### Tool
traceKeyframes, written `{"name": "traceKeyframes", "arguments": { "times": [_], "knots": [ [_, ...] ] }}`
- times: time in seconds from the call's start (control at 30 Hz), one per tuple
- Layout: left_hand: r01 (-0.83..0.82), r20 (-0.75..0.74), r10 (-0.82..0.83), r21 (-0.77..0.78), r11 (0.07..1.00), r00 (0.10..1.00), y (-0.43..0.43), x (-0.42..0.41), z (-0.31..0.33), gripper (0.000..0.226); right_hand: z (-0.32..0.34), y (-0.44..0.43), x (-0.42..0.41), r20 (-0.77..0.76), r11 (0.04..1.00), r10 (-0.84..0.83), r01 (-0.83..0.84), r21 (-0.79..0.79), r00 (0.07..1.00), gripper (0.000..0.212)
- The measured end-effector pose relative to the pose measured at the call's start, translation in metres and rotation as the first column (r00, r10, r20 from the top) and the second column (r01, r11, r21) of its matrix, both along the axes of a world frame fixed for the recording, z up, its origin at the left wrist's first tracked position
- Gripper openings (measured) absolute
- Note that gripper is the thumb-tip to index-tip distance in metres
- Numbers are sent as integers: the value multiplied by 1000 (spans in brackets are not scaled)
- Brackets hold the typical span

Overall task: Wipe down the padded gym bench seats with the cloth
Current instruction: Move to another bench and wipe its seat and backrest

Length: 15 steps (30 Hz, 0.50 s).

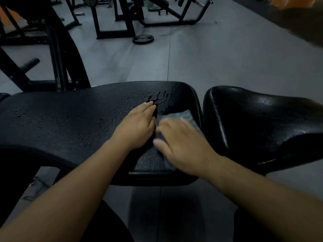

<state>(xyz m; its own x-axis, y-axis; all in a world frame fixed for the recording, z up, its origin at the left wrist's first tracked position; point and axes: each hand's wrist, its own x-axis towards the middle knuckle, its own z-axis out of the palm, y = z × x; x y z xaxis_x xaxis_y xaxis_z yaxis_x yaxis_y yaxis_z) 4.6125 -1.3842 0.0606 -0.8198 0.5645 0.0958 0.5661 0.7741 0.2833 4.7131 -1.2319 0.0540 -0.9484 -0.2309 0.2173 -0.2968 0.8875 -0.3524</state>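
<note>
Across the middle of the frame your long bench pad [61, 123] is matt black with a fine pebbled grain, speckled with small glinting droplets towards centre right. The seat pad [262, 123] at the right is black too, but glossy, with pale grey-white highlights on its upper surface. Your cloth [185, 116], right of centre, is pale blue-grey with a faint lighter mottling. The floor [218, 58] behind is mid grey, crossed by thin dark seam lines. The machine frames [111, 23] along the top and the weight plate [143, 39] at upper centre are black. Blurred orange patches show in the upper right corner [297, 2] and at the upper left edge [10, 16].
</note>
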Motion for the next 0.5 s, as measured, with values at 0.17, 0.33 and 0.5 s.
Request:
{"name": "traceKeyframes", "arguments": {
  "times": [0.17, 0.33, 0.5],
  "knots": [
    [-22, -12, 22, 15, 1000, 1000, 1, -3, -3, 50, 3, 64, -17, 69, 993, -25, 32, -111, 997, 34],
    [-13, -5, 13, 42, 999, 1000, 0, -3, -4, 51, -4, 17, -73, 2, 987, -150, 150, -66, 989, 24],
    [-34, -12, 35, 31, 999, 999, 1, -4, -4, 52, 1, 44, -48, 48, 999, 44, -46, 27, 998, 41]
  ]
}}
